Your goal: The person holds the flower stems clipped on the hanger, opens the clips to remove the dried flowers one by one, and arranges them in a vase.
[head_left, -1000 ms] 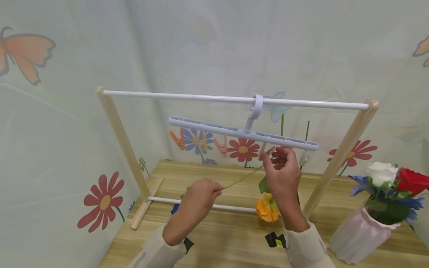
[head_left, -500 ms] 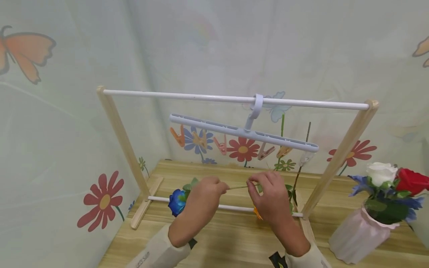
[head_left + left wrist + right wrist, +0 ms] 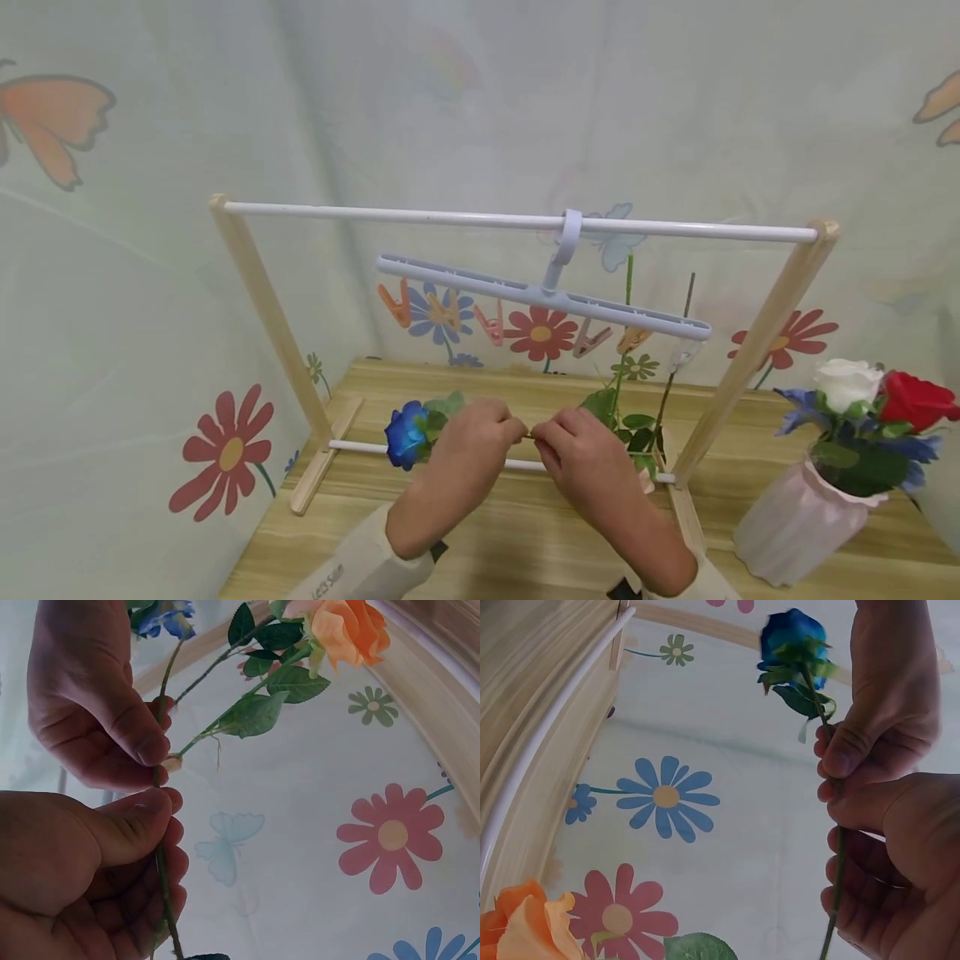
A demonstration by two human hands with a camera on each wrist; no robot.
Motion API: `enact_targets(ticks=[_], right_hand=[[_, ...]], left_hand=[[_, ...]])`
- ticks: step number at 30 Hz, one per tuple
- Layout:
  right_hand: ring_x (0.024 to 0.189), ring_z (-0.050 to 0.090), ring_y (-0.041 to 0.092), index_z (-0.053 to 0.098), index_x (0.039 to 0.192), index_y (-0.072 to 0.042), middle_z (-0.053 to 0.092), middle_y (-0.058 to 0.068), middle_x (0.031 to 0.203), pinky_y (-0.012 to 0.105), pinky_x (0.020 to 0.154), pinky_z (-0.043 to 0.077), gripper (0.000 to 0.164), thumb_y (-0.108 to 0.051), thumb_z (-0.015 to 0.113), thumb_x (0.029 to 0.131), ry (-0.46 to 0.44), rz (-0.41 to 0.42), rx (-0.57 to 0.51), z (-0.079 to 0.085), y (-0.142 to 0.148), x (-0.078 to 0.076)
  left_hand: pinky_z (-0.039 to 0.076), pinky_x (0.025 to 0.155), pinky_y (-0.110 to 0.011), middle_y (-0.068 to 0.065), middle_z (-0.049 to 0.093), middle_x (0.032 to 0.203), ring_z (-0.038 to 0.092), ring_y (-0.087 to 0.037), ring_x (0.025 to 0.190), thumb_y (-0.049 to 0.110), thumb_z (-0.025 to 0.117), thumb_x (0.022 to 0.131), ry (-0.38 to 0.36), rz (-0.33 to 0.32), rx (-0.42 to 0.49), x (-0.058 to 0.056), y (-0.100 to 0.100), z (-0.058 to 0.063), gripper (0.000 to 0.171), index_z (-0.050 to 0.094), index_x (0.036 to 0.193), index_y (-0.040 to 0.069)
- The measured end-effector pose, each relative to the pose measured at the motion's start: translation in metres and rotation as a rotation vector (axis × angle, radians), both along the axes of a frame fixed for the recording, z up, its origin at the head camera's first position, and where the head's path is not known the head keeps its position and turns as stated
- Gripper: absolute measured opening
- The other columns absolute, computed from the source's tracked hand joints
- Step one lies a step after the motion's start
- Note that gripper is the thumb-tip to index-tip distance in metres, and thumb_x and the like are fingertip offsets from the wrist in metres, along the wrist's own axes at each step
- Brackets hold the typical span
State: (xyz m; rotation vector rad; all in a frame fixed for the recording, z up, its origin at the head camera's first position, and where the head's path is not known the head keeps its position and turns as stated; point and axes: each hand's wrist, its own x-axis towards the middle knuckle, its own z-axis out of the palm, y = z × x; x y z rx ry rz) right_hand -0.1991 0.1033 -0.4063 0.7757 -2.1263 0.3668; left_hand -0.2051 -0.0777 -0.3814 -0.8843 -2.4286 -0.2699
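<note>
A blue rose lies sideways low in front of the rack, its bloom to the left. My left hand pinches its stem nearer the bloom. Close beside it, my right hand pinches the same stem, thumb against fingers. In the right wrist view the stem runs past both hands, and the fingers nearly touch. Above and behind hangs a pale blue hanger with several clothespins, including a pink clothespin and an orange clothespin. A yellow-orange clothespin and a clear clothespin grip flower stems.
The hanger hooks over the white bar of a wooden rack. An orange rose hangs upside down at the right. A pink vase with white, red and blue flowers stands right of the rack on the wooden table.
My right hand has come down and left from the clothespins to the stem beside my left hand. The two hands have drawn together, and the blue rose's bloom now shows more fully.
</note>
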Motion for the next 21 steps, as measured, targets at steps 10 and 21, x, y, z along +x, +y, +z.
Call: enact_targets(ticks=[10, 21], right_hand=[[0.071, 0.06, 0.012, 0.075, 0.083, -0.016, 0.064, -0.005, 0.077, 0.024, 0.059, 0.052, 0.02, -0.008, 0.09, 0.072, -0.095, -0.084, 0.003, -0.007, 0.006, 0.01], [0.072, 0.058, 0.01, 0.072, 0.088, -0.013, 0.065, -0.003, 0.081, 0.025, 0.06, 0.053, 0.023, -0.002, 0.087, 0.075, -0.116, -0.104, -0.147, -0.008, 0.034, 0.017]], left_hand=[[0.051, 0.071, -0.02, 0.006, 0.066, 0.08, 0.061, -0.01, 0.078, 0.015, 0.084, 0.082, 0.036, -0.058, -0.01, 0.003, 0.008, -0.006, 0.01, 0.081, 0.091, 0.017], [0.054, 0.08, -0.012, 0.007, 0.071, 0.091, 0.065, -0.007, 0.086, 0.017, 0.079, 0.09, 0.134, -0.355, 0.174, 0.004, 0.019, -0.002, 0.012, 0.08, 0.102, 0.015]])
